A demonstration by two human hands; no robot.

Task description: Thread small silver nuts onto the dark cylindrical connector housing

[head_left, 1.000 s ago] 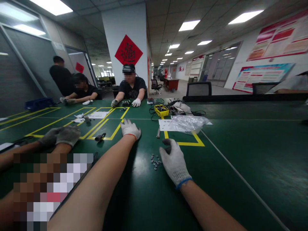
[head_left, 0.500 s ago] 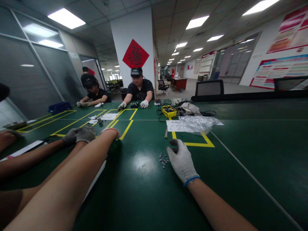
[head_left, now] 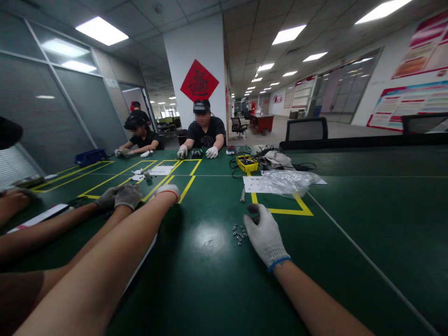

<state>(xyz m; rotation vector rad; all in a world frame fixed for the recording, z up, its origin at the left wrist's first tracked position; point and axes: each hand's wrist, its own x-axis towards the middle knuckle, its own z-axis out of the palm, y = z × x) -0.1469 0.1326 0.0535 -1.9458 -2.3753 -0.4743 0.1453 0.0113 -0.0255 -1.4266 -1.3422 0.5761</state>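
Note:
My right hand (head_left: pixel 265 229), in a white knit glove with a blue cuff edge, rests on the table with fingers curved and apart, and I see nothing in it. Just left of it lies a loose cluster of small metal nuts (head_left: pixel 240 235). Beyond its fingertips is a short metal rod-shaped piece (head_left: pixel 242 193). My left hand (head_left: pixel 168 190), gloved with a red cuff edge, reaches far forward and left, beside yellow tape lines. Its fingers are hidden behind the back of the glove, so what they touch does not show.
A co-worker's grey-gloved hands (head_left: pixel 121 197) are close left of my left arm. Ahead are a yellow bin (head_left: pixel 247 164), tangled cables, and a clear plastic bag (head_left: pixel 290 181) over paper. A small metal cylinder (head_left: pixel 147 177) stands by white papers. Other people sit across the green table (head_left: pixel 210 298).
My left hand has moved slightly up and right, showing more of the back of its glove. The view has shifted a little. My right hand and the nuts stay as they were.

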